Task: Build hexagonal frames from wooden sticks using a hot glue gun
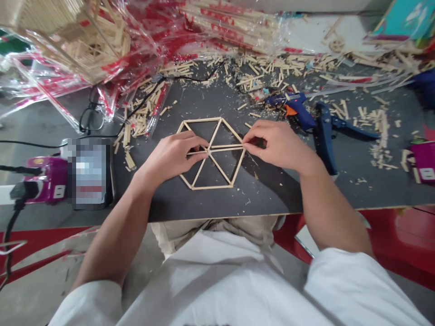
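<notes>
A hexagonal frame of thin wooden sticks lies flat on the dark table, with spokes meeting at its middle. Two sticks run side by side from the middle to the right corner; one of them is a loose-looking wooden stick. My left hand reaches over the frame's left side, thumb and fingers pinched around the stick's end at the hub. At the right corner, my right hand pinches the other end between thumb and fingertips. The left corner of the frame is hidden under my left hand.
Behind the frame lie a blue glue gun and a dark blue cutter tool. Cut stick scraps litter the back. A phone and a purple power strip sit left, near glasses and a cable.
</notes>
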A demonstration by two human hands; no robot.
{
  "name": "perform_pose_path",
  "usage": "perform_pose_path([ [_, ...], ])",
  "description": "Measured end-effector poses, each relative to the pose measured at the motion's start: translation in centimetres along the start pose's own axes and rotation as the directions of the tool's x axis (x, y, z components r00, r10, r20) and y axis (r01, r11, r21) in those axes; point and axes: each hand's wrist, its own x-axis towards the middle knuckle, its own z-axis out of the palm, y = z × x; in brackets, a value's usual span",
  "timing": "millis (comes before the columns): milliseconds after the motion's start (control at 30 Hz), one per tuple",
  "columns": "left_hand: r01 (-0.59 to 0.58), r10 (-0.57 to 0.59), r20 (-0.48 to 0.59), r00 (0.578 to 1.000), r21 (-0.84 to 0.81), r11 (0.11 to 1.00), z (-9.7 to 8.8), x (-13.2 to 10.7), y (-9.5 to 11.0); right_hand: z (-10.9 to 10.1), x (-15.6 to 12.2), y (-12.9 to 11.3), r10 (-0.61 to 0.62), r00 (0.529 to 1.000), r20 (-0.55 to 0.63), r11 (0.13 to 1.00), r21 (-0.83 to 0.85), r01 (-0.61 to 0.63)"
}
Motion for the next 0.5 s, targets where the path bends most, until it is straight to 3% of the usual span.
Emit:
perform_pose_path([
  [100, 0.062, -0.062, 0.016, 0.998, 0.034, 0.998, -0.2, -0.2, 0.3, -0.7, -0.1, -0.1, 0.042, 0.996, -0.076, 0.999, 0.023, -0.041],
  [233, 0.155, -0.152, -0.06, 0.987, 0.053, 0.986, 0.2, -0.3, 0.7, -0.8, -0.2, -0.7, 0.076, 0.99, -0.115, 0.992, 0.109, -0.064],
  [500, 0.264, -0.258, -0.143, 0.955, 0.022, 0.964, 0.2, -0.3, 0.8, 3.0, 0.2, -4.0, 0.247, 0.964, -0.099, 0.946, 0.239, -0.217],
])
